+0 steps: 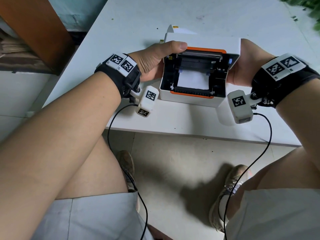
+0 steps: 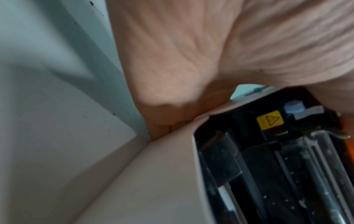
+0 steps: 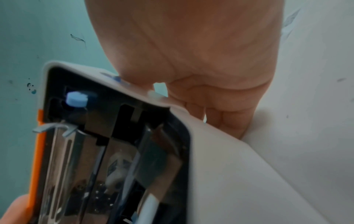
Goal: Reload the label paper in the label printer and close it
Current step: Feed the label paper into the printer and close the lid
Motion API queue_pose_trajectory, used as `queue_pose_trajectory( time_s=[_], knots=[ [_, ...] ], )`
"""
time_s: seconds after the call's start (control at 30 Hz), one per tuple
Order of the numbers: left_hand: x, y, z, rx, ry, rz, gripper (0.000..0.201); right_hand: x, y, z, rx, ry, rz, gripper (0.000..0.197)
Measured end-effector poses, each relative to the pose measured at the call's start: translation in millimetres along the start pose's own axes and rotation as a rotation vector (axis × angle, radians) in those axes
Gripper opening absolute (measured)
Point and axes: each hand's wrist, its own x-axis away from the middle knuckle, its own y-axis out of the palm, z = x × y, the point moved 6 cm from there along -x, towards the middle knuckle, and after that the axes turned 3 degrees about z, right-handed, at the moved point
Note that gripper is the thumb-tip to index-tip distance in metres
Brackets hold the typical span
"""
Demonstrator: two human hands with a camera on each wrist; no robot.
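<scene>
A white label printer [image 1: 188, 99] with orange trim stands near the table's front edge. Its lid [image 1: 204, 43] is tilted partway over the black paper bay. A white sheet of label paper [image 1: 193, 80] lies flat inside the bay. My left hand [image 1: 155, 61] grips the lid's left side, with the thumb lying across its top edge. My right hand [image 1: 245, 66] clasps the lid's right side, its fingers hidden behind. In the left wrist view my palm [image 2: 172, 60] presses against the lid's shell [image 2: 153, 181]. The right wrist view shows fingers [image 3: 220, 115] curled behind the lid [image 3: 239, 174].
More white label stock [image 1: 174, 29] sits just behind the printer. The white table [image 1: 190, 122] ends close in front of the printer, with floor and my shoes below. A brown cabinet [image 1: 39, 28] stands at the left. Green foliage [image 1: 310, 7] reaches in at the far right corner.
</scene>
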Motion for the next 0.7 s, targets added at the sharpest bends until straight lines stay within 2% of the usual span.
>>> queue_pose_trajectory(
  time_s=[0.17,0.3,0.43,0.6,0.7],
  knots=[
    [1,2,1,-0.03,-0.002,-0.019,0.04,1,3,-3,0.012,0.007,-0.026,0.05],
    [0,1,2,-0.019,0.009,-0.027,0.061,-2,1,-3,0.02,0.024,-0.004,0.051],
    [1,2,2,-0.042,0.004,-0.056,0.075,-1,1,-3,0.014,0.043,0.014,0.051],
    [0,-1,1,-0.099,0.009,-0.029,0.066,2,3,-4,0.007,0.027,0.017,0.05],
    [2,-1,3,-0.107,0.018,-0.042,0.051,7,5,-4,0.011,0.008,0.03,0.049]
  ],
)
